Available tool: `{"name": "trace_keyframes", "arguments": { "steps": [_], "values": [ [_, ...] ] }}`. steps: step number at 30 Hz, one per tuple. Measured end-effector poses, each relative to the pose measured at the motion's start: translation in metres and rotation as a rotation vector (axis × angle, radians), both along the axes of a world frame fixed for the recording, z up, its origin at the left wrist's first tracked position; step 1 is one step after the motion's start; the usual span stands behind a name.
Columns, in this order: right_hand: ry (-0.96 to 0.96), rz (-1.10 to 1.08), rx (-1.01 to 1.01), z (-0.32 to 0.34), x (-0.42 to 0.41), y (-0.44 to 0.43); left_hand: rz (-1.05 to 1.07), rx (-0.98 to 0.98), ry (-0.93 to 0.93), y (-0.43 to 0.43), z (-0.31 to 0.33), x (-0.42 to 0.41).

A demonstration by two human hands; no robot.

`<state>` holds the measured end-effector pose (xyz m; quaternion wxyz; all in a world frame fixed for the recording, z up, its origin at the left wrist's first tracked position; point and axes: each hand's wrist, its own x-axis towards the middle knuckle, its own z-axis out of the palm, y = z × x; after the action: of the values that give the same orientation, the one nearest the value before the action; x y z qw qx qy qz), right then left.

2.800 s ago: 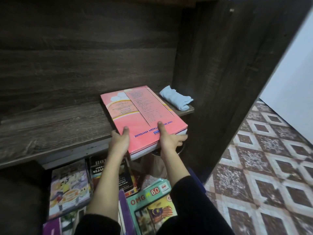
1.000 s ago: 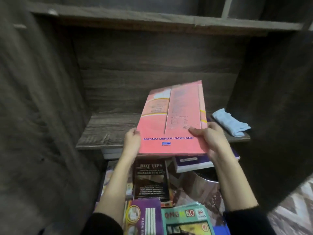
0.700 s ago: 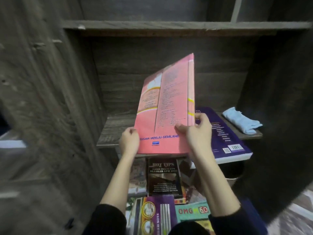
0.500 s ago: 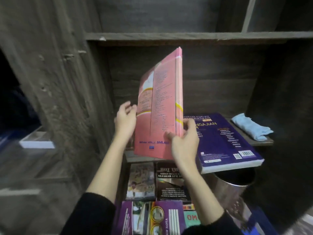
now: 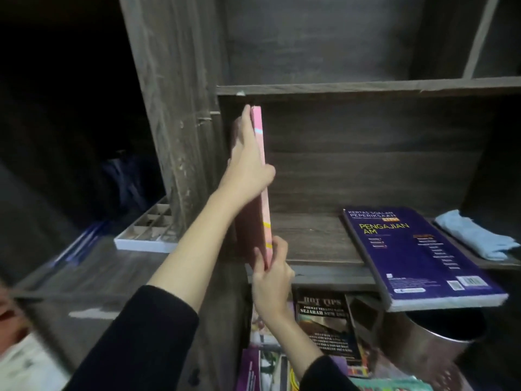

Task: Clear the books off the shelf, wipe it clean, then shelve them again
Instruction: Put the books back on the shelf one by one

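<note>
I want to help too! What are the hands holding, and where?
The pink book, upright: left hand clasps the middle of its spine edge, right hand pinches the bottom end.

White divided tray point(image 5: 141, 246) left, metal bin point(image 5: 428, 352) lower right.

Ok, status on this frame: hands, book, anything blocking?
Left hand grips pink book upright at left end of shelf. Right hand pinches its lower spine. Purple book flat, overhanging the front, clear of it.

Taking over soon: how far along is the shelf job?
Done: shelf cleared, likely wiped; the blue cloth lies aside on it. In hand: left hand and right hand stand the pink book upright at the left wall. Left: the purple book lies flat, overhanging, and more books wait below.
</note>
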<state>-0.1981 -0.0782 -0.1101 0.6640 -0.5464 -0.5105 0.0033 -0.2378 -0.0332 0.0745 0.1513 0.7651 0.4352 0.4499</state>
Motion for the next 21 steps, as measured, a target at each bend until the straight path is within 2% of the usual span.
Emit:
{"name": "trace_keyframes", "arguments": {
  "steps": [2, 5, 14, 21],
  "values": [
    [-0.055, -0.02, -0.028, -0.009, -0.004, 0.009, 0.008, -0.008, 0.001, -0.001, -0.008, -0.005],
    [-0.093, 0.065, -0.135, -0.019, -0.003, 0.021, 0.038, 0.005, -0.06, 0.003, -0.023, -0.012],
    [-0.343, 0.34, -0.596, -0.017, 0.012, 0.068, 0.16, 0.04, -0.159, 0.027, -0.058, -0.015],
    [-0.494, 0.477, -0.68, -0.016, 0.028, 0.097, 0.332, 0.185, -0.277, 0.049, -0.072, -0.005]
  ]
}}
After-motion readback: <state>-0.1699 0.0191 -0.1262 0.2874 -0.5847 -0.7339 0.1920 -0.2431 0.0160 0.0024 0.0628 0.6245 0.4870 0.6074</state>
